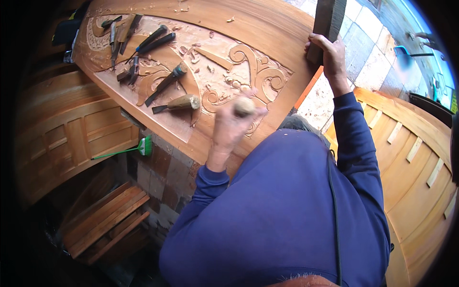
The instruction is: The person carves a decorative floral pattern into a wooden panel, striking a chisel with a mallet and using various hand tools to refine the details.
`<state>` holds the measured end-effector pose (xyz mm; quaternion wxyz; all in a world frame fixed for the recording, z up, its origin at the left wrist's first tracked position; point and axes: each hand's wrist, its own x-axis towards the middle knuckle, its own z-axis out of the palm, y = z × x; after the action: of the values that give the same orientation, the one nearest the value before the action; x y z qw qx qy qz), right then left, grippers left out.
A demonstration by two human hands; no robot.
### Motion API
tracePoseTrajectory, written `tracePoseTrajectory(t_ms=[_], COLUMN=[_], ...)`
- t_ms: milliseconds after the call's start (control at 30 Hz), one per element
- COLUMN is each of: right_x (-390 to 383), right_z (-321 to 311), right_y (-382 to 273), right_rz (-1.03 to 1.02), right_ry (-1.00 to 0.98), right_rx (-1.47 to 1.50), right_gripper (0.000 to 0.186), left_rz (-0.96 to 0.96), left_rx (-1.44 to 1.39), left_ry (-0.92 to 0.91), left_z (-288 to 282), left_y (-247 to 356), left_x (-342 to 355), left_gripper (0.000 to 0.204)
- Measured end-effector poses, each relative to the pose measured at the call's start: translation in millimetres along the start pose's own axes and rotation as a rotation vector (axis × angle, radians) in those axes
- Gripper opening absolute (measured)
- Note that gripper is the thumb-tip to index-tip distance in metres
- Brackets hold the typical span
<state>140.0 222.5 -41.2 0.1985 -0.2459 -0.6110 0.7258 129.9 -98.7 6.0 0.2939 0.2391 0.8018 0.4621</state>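
My left hand [228, 128] is closed round a wooden-handled chisel [244, 106], held over the carved wooden panel [201, 136]. Motion smears the fingers, and the chisel's blade is hidden below its round handle end. Out past the panel's right edge, my right hand [331, 55] grips a long dark wooden block [330, 21], which points away from me. Scrolls and leaves stand raised in the panel's recess near my left hand. Left of that hand lie a pale-handled chisel [184, 102] and a dark chisel [166, 84].
More carving tools [155, 42] and wood shavings lie across the panel's left part. A green broom [144, 146] and stacked planks [107, 220] are at lower left. Panelled wooden doors [76, 143] stand left, with another large panel [406, 143] on the right. Shavings litter the tiled floor.
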Motion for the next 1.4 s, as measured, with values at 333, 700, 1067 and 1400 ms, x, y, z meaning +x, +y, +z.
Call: tracePoseTrajectory(t_ms=[333, 700, 1067, 1400], right_x=[-17, -143, -217, -214], right_z=[-7, -73, -111, -100], right_y=[0, -3, 18, 16], right_rz=[-0.047, 0.037, 0.119, 0.193], right_ry=[0.013, 0.105, 0.282, 0.26], right_rx=[-0.013, -0.297, -0.253, -0.187], right_gripper=[0.027, 0.038, 0.039, 0.039], left_rz=[0.409, 0.406, 0.352, 0.435], left_rx=[-0.624, -0.969, -0.966, -1.0], left_ry=[0.578, 0.37, 0.402, 0.405], left_z=[-27, -28, 1, 2], left_y=[38, 34, 23, 20], left_x=[51, 88, 97, 91], left_gripper=[0.058, 0.065, 0.07, 0.054])
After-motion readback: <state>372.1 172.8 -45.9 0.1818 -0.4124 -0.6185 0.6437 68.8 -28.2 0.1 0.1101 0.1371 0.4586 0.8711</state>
